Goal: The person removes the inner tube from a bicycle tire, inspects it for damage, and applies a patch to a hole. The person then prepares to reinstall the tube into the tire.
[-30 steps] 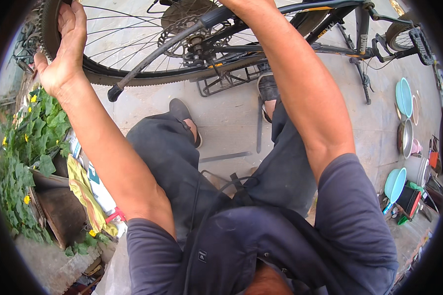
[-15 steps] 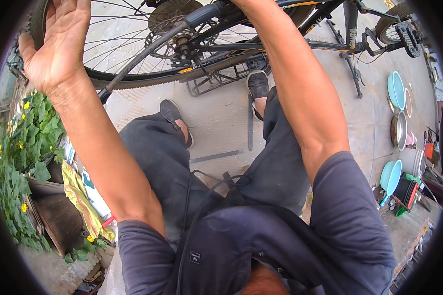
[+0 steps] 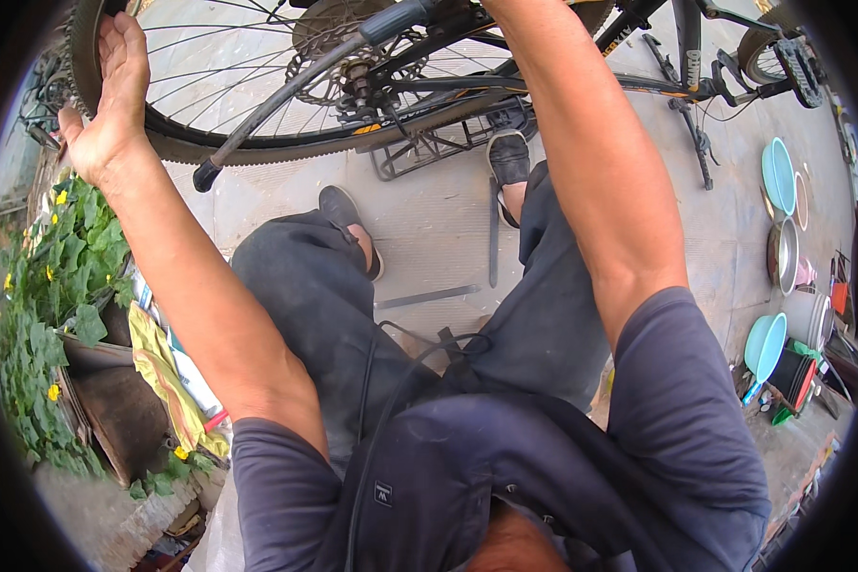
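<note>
A bicycle wheel with a black knobby tyre (image 3: 286, 153) fills the top of the head view. My left hand (image 3: 112, 119) is at the tyre's left side, palm showing and fingers stretched along the tyre; whether it presses on it I cannot tell. My right forearm reaches up past the bicycle frame, and the right hand is beyond the upper edge. At the hub sits a brake disc (image 3: 338, 81). A dark rod like a kickstand (image 3: 286, 107), with a black rubber tip, slants across the wheel.
A rear rack (image 3: 439, 148) rests low by my right shoe. Two dark flat strips (image 3: 429, 296) lie on the floor between my feet. Turquoise basins (image 3: 765, 345) and a metal bowl (image 3: 784, 255) stand at the right. Leafy plants (image 3: 67, 276) and a yellow sack (image 3: 167, 381) line the left.
My left hand has turned and its fingers now lie closer along the tyre. The view has shifted slightly. The right arm stays raised, reaching past the frame.
</note>
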Demonstrator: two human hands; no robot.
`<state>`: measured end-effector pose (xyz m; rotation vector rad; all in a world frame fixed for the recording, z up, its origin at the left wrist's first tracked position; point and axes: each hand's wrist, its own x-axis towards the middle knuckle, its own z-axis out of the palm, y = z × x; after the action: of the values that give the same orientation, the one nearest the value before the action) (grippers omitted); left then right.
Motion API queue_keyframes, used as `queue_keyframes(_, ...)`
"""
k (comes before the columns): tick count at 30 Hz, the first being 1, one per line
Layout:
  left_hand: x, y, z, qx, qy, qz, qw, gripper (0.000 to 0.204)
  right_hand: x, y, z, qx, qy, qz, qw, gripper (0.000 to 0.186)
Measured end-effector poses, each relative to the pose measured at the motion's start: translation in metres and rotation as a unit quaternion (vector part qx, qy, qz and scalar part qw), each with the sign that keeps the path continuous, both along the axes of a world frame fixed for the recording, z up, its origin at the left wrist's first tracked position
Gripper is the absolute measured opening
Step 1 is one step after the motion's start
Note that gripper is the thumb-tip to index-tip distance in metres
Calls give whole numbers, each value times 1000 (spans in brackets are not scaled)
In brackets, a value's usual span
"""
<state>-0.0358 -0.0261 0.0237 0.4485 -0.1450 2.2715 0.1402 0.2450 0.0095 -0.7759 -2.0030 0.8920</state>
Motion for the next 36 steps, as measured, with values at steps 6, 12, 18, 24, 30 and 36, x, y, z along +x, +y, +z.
queue_keyframes(6,36,-5,3,20,77,-20,997,71,12,8,1,-133,-41,79,987,47)
queue_keyframes(12,38,35,21,25,106,-34,993,74,29,21,-11,-222,-3,64,973,47)
queue_keyframes(18,30,28,25,22,-21,26,999,71,40,24,-17,-176,-26,71,981,59)
queue_keyframes(24,20,10,4,15,-104,73,992,71,40,25,-16,-204,-20,47,978,58)
queue_keyframes(30,25,3,-8,4,-108,97,989,67,42,26,-17,-212,-21,49,976,56)
queue_keyframes(36,39,-8,-15,21,-62,73,995,63,47,31,-16,-197,-51,67,977,60)
